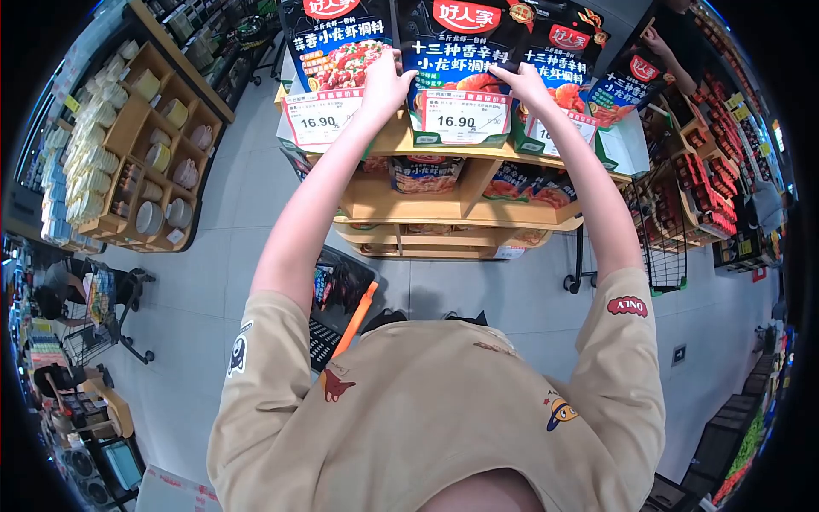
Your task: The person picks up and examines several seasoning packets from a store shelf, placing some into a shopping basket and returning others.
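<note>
A dark blue crayfish seasoning pouch stands upright in the middle of the display, behind a price card reading 16.90. My left hand is at its left edge, thumb on the front and fingers reaching into the gap beside it. At the opposite edge my right hand grips in the same way, its fingertips partly hidden behind the pouch. To the left stands a black garlic crayfish seasoning pouch, close to my left hand. Another blue pouch stands just right of my right hand.
The wooden display shelf holds more pouches on lower levels. An orange-handled shopping basket stands on the floor by my left side. Crockery shelves are at left, a wire cart at right. Another person's arm shows at upper right.
</note>
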Tool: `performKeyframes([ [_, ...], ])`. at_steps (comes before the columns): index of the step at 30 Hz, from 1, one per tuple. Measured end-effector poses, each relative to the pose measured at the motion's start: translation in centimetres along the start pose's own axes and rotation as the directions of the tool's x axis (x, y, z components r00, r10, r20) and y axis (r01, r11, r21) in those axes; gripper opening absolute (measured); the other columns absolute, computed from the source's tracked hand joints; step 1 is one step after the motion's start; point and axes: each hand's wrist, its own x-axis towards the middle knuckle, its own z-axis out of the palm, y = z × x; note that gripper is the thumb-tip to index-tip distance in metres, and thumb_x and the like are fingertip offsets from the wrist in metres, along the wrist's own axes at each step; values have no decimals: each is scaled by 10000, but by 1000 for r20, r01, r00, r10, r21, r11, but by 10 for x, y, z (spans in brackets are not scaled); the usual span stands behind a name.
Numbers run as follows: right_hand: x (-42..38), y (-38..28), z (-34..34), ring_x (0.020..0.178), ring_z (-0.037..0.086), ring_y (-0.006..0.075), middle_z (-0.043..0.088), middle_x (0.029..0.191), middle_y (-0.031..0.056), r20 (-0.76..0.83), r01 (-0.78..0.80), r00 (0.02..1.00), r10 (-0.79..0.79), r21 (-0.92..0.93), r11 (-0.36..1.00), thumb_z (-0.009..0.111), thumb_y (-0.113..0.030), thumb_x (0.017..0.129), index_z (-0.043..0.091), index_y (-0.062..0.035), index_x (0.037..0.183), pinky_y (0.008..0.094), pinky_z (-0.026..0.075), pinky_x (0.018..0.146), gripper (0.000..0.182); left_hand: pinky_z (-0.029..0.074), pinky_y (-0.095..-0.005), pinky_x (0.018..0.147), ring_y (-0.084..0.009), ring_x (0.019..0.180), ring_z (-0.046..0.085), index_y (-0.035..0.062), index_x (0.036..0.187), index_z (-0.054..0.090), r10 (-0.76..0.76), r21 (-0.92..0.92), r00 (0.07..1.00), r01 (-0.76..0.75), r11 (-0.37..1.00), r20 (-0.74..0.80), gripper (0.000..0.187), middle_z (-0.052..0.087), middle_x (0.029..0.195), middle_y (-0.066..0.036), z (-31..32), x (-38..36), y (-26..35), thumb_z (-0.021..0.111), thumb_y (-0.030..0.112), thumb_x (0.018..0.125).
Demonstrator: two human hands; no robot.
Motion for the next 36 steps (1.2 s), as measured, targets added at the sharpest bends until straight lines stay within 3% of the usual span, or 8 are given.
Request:
performKeyframes([
  [3,-4,5,0,695,572,164,607,758,128,-152,81,983,-106,-167,983,638,-287,675,555,44,804,262,432,627,365,450,-328,652,-277,796,533,-20,1008,422,117,-26,985,-122,992,-125,356,503,891,-169,-26,-17,26,563,4,681],
  [10,-49,-17,-8,998,486,243,483,1082,175,-272,298,916,-295,-32,954,607,-181,727,401,-15,1120,318,410,807,474,438,-270,486,-192,579,559,-1,860,513,412,-164,894,-439,883,-176,211,535,691,-113,-91,-133,72,513,-77,664],
  [14,-100,-42,1,970,482,175,499,1014,107,-409,481,794,-450,-30,876,507,-39,778,437,-4,1050,300,384,841,283,437,-306,513,-259,594,544,29,841,526,28,-59,930,-7,998,365,173,545,674,-122,-94,-223,43,542,2,671],
  [17,-146,-29,27,837,505,138,530,882,82,-458,504,760,-461,-35,863,460,17,782,490,28,910,252,389,767,132,447,-370,645,-298,737,554,50,894,541,-514,311,611,414,856,601,211,574,785,-149,-90,-304,-14,522,170,722],
  [22,-217,34,111,715,535,144,556,770,77,28,103,994,-104,36,994,476,27,749,525,6,831,243,421,656,98,432,-385,745,-314,841,545,70,944,552,-821,535,241,659,530,517,274,574,871,-181,-101,-454,-121,516,240,733],
  [24,-247,63,148,730,545,142,569,770,72,156,-28,988,12,96,995,474,17,757,534,4,847,252,435,668,109,452,-342,670,-276,712,582,28,906,545,-826,471,295,707,527,481,262,589,740,-160,-104,-514,-149,519,224,734],
  [29,-284,51,216,815,536,224,560,843,111,482,-187,857,182,-38,982,503,-25,748,543,-6,866,305,411,741,126,418,-352,787,-307,890,532,35,853,582,-877,497,-163,863,95,452,248,571,892,-181,-109,-586,-183,473,216,722],
  [36,-283,25,305,979,454,292,531,945,112,758,156,651,-36,-88,984,550,-74,708,543,-41,898,372,339,847,193,420,-360,784,-297,886,534,60,861,578,-925,417,-96,906,73,369,244,574,896,-163,-93,-586,-209,465,222,717],
])
